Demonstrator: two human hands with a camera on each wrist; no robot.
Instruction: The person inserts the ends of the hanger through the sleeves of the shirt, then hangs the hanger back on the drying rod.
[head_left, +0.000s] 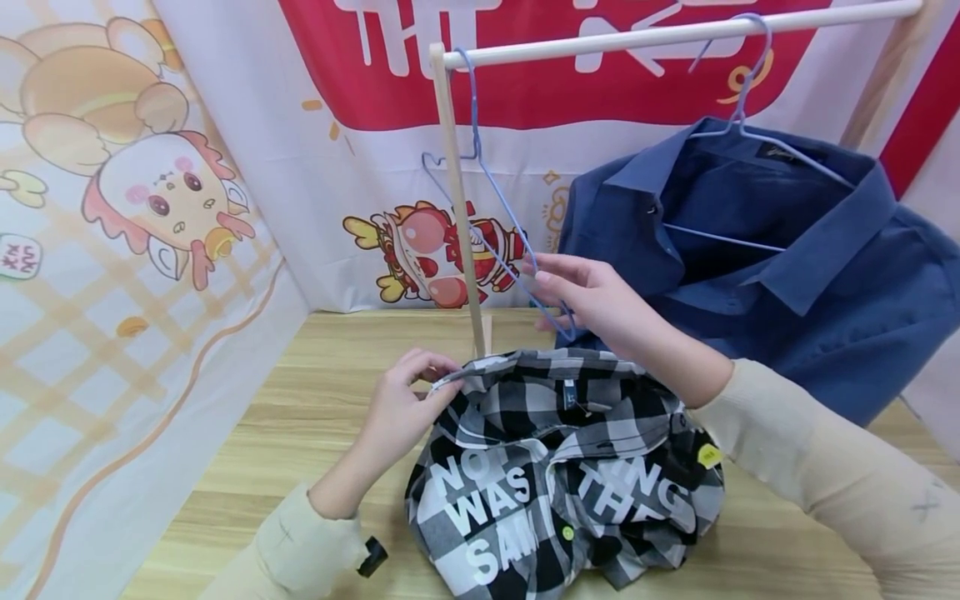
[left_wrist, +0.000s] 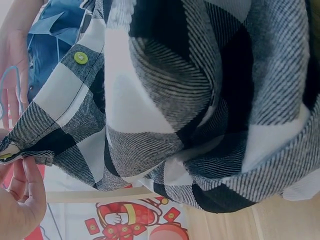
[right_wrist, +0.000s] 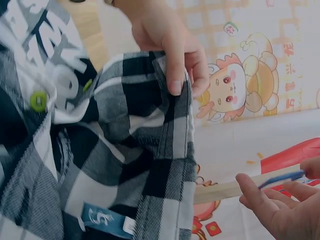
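A black, white and grey checked shirt (head_left: 517, 467) with white lettering and yellow-green buttons (left_wrist: 81, 58) is bunched above the wooden table. My left hand (head_left: 408, 400) pinches the edge of its collar at the left side. A blue wire hanger (head_left: 501, 196) hangs by its hook from the left end of the rack's rod. My right hand (head_left: 600, 296) holds the hanger's lower right side between thumb and fingers, also seen in the right wrist view. The hanger stands behind the shirt, apart from it. Inside the collar a dark label (right_wrist: 102, 220) shows.
A white rod (head_left: 600, 43) on wooden posts (head_left: 459, 183) forms the rack. A dark blue shirt (head_left: 847, 308) hangs at the right on a light purple hanger (head_left: 742, 104). Printed cloths (head_left: 150, 333) line the left and back of the wooden table (head_left: 300, 433).
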